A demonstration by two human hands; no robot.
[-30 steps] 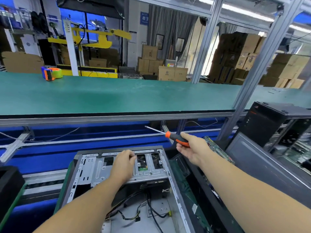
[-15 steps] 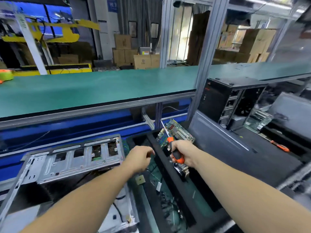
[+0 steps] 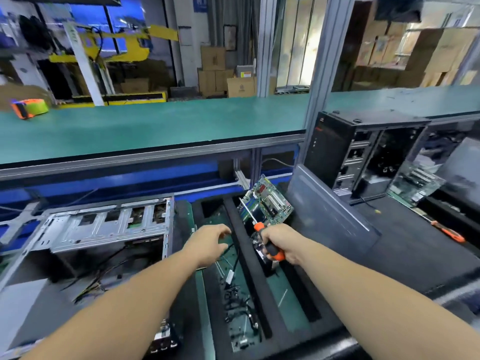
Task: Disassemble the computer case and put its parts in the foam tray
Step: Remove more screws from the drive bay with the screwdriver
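Observation:
The open computer case [image 3: 104, 227] lies on its side at the left, its silver drive cage up and loose cables inside. To its right sits the black foam tray [image 3: 249, 258] with long slots. A green motherboard [image 3: 267, 201] stands tilted in the tray's far slot. Small cables and screws lie in the left slot. My left hand [image 3: 210, 245] hovers over the left slot, fingers apart, holding nothing. My right hand [image 3: 279, 245] grips an orange-and-black screwdriver [image 3: 262, 231], its shaft pointing up and away toward the motherboard.
A grey side panel [image 3: 332, 211] leans at the tray's right. A second black case [image 3: 358, 154] with another motherboard [image 3: 415, 183] stands at the right, with an orange screwdriver [image 3: 448, 232] on black foam. A green shelf [image 3: 155, 126] spans above, bearing a tape dispenser [image 3: 28, 107].
My view swung right from the case to the foam tray. My left hand left the drive cage and came over the tray's left slot. My right hand turned the screwdriver upright.

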